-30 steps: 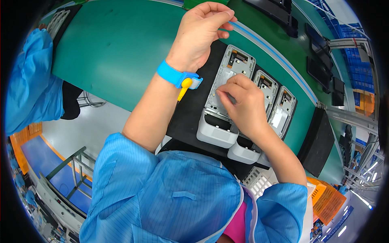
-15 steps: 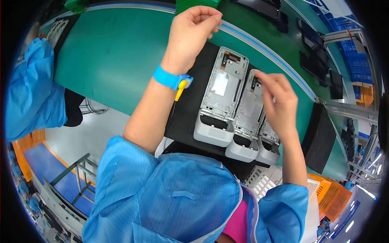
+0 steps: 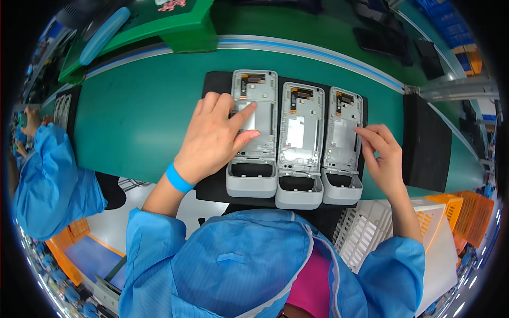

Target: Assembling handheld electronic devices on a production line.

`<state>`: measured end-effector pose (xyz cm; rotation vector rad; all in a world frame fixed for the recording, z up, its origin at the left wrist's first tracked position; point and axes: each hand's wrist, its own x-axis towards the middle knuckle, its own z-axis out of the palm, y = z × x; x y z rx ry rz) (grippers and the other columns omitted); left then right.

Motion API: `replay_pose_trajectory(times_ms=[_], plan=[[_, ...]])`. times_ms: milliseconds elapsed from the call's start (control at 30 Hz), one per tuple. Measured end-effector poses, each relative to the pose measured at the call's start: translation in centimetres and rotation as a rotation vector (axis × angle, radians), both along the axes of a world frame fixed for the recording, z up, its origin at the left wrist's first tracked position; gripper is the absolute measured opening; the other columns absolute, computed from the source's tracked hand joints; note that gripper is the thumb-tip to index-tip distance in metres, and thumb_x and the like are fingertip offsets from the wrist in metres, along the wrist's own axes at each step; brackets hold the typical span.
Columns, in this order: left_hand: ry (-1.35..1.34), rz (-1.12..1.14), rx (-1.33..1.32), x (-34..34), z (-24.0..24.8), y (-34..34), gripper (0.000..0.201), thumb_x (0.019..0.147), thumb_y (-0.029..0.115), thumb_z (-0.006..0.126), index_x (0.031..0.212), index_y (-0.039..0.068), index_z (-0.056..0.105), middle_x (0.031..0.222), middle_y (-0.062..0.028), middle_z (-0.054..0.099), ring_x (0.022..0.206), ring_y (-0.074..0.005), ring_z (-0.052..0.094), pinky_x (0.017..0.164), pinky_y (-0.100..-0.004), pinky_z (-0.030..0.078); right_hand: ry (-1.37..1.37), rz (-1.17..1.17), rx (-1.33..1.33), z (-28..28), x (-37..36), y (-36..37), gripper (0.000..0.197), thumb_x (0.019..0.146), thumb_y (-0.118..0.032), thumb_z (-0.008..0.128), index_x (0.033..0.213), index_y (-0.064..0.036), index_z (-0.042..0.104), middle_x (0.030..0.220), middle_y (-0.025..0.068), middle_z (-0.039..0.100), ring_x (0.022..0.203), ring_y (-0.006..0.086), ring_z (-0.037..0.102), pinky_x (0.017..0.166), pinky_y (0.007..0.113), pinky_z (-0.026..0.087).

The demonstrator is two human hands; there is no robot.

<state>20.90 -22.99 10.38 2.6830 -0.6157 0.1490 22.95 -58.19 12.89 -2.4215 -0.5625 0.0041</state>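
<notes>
Operator wears a light blue smock with 2 long sleeves, pink garment visible at 6 o'clock; blue wristband (image 3: 179,178) on left wrist.

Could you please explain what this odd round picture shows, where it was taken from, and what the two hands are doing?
A wide fisheye camera on the person's head looks down, so straight edges bend. There is no machine, only bare hands. On a green conveyor belt lies a black mat carrying three grey device housings side by side. The left hand, with a blue wrist strap, presses its fingers on the left housing. The right hand touches the edge of the right housing. The middle housing lies untouched. Neither hand visibly holds anything. A co-worker's blue sleeve shows at left.
</notes>
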Motion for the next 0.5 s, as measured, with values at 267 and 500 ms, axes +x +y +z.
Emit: replay_pose_trajectory(times_ms=[267, 500], plan=[[0.093, -0.024, 0.095, 0.6, 1.1, -1.1, 0.051, 0.088, 0.027, 0.071, 0.129, -0.002, 0.064, 0.099, -0.0119, 0.052, 0.093, -0.0293, 0.046, 0.086, -0.0401, 0.044, -0.121, 0.252, -0.260, -1.0, -0.3, 5.6, 0.048, 0.076, 0.002, 0.065, 0.124, -0.0028, 0.064, 0.099, 0.0136, 0.059, 0.094, 0.0315, 0.063, 0.073, 0.039, 0.055], [0.092, -0.020, 0.001, 0.6, 0.6, -1.3, 0.048, 0.090, 0.028, 0.070, 0.124, -0.005, 0.065, 0.095, -0.0123, 0.053, 0.091, -0.0289, 0.046, 0.084, -0.0391, 0.044, -0.125, 0.300, -0.414, -2.3, -0.3, 7.8, 0.060, 0.074, 0.000, 0.063, 0.133, 0.0100, 0.054, 0.102, 0.0158, 0.056, 0.100, 0.0303, 0.060, 0.076, 0.037, 0.056]])
